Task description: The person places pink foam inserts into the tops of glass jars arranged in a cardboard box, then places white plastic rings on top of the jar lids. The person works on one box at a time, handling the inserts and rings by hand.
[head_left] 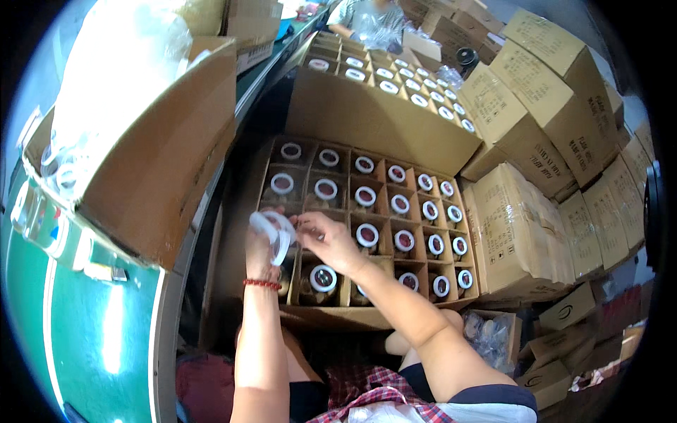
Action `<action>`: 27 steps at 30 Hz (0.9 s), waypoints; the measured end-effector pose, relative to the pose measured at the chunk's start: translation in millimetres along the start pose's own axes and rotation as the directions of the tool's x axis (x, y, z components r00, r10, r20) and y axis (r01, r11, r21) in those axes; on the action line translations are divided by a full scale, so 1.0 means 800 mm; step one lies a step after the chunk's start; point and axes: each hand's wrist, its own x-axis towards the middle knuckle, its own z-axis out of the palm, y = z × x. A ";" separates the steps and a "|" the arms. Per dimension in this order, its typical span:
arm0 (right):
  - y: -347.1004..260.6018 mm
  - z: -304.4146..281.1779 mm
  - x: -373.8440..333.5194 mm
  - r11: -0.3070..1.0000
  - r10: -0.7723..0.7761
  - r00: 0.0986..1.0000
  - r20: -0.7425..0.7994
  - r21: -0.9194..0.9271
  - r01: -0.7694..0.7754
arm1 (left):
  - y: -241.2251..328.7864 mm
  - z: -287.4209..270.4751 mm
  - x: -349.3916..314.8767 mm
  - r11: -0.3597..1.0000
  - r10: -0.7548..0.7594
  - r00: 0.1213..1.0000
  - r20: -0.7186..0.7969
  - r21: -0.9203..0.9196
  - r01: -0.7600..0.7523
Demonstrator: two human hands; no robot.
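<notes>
An open cardboard box (248, 204) with a cardboard grid of cells stands in front of me, most cells holding a brown bottle with a white ring top (324, 278). My left hand (262, 248), with a red bead bracelet at the wrist, holds a few white ring caps (276, 233) over the box's near left corner. My right hand (331, 243) pinches at those caps with its fingertips, touching the left hand.
A second filled box (384, 116) sits behind the first. Stacked closed cartons (546, 113) rise on the right. A tilted carton with a plastic bag (151, 151) rests on a green table (92, 331) at left. Another person (367, 17) works at the far end.
</notes>
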 end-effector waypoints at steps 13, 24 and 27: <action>0.015 -0.023 0.006 0.944 0.111 0.975 -0.193 0.326 -0.043 | -0.002 0.009 -0.009 0.980 -0.111 0.990 0.083 0.173 0.095; 0.011 -0.028 0.009 0.815 0.227 0.971 0.080 0.530 -0.234 | -0.002 0.014 -0.012 0.925 -0.190 0.976 0.106 0.352 0.141; 0.005 -0.034 0.012 0.560 0.345 0.931 0.118 0.770 -0.305 | -0.006 0.011 -0.009 0.989 -0.093 0.980 0.176 0.126 0.072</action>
